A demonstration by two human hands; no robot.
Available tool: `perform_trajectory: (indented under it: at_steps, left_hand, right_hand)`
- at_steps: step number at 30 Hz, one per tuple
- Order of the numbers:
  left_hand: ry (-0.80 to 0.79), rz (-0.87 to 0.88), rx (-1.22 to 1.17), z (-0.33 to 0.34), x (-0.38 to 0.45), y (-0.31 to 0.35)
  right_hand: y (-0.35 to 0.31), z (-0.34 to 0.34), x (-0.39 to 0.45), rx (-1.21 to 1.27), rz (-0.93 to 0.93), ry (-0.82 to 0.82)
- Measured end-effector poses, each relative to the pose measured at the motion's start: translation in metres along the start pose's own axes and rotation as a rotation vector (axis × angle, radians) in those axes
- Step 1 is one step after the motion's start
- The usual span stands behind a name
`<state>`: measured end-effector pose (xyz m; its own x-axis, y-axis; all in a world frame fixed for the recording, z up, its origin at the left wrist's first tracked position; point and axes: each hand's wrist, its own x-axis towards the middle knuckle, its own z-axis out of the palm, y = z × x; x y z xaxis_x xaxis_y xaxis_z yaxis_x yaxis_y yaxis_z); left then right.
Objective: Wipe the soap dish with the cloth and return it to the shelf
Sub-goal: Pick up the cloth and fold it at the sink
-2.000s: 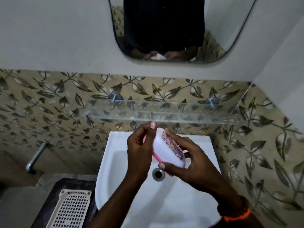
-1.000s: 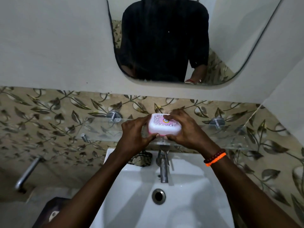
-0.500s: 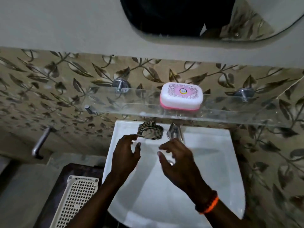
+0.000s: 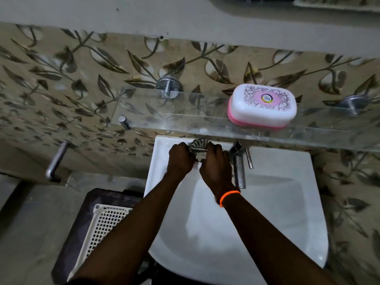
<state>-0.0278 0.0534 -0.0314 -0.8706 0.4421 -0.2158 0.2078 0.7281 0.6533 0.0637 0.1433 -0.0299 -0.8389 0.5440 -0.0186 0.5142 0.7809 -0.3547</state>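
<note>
The white and pink soap dish (image 4: 262, 105), lid closed, stands on the glass shelf (image 4: 185, 118) above the basin, free of both hands. A striped cloth (image 4: 198, 148) lies bunched on the basin's back ledge under the shelf. My left hand (image 4: 181, 158) grips the cloth from its left side. My right hand (image 4: 216, 165), with an orange band at the wrist, grips it from the right. Most of the cloth is hidden between my fingers.
A white basin (image 4: 267, 202) fills the lower middle, with a steel tap (image 4: 239, 161) right of my hands. A white perforated basket (image 4: 100, 229) sits on a dark stool at lower left. A metal pipe (image 4: 55, 161) juts from the tiled wall at left.
The soap dish was set on the shelf and released. Both hands then dropped below the shelf, reached forward to the basin's back ledge and closed on the striped cloth.
</note>
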Motion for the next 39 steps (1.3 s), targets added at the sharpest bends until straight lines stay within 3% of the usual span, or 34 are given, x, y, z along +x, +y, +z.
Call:
perform_trajectory:
  at_steps: [2, 7, 11, 14, 18, 21, 27, 32, 35, 37, 39]
  left_hand:
    - [-0.036, -0.014, -0.016, 0.000, -0.001, 0.003]
    - [0.007, -0.096, -0.463, -0.015, -0.014, 0.003]
    - [0.030, -0.057, -0.715, -0.041, -0.031, 0.012]
    - [0.004, 0.030, -0.672, -0.057, -0.052, 0.020]
    - [-0.073, 0.129, -0.545, -0.068, -0.091, 0.027]
    - [-0.042, 0.223, -0.387, -0.075, -0.115, 0.034]
    - [-0.006, 0.448, -0.158, -0.088, -0.154, 0.062]
    - [0.096, 0.508, -0.091, -0.089, -0.178, 0.079]
    - [0.156, 0.523, -0.104, -0.094, -0.195, 0.085]
    - [0.195, 0.466, -0.129, -0.100, -0.200, 0.084]
    - [0.269, 0.375, -0.183, -0.111, -0.208, 0.076]
  right_hand:
    - [0.004, -0.003, -0.004, 0.162, 0.019, 0.041]
    - [0.011, -0.017, -0.019, 0.685, 0.060, 0.142]
    - [0.013, -0.021, -0.054, 1.361, 0.373, 0.023]
    - [0.018, -0.023, -0.087, 1.663, 0.523, -0.059]
    - [0.026, -0.013, -0.125, 1.736, 0.645, -0.182]
    - [0.035, -0.009, -0.152, 1.735, 0.680, -0.259]
    - [0.052, -0.016, -0.174, 1.470, 0.824, -0.381]
    - [0.039, -0.029, -0.174, 1.873, 0.910, -0.726]
    - [0.023, -0.032, -0.171, 2.076, 0.799, -0.958]
    - [0.006, -0.036, -0.165, 2.208, 0.717, -0.970]
    - [-0.011, -0.038, -0.158, 2.287, 0.652, -0.878]
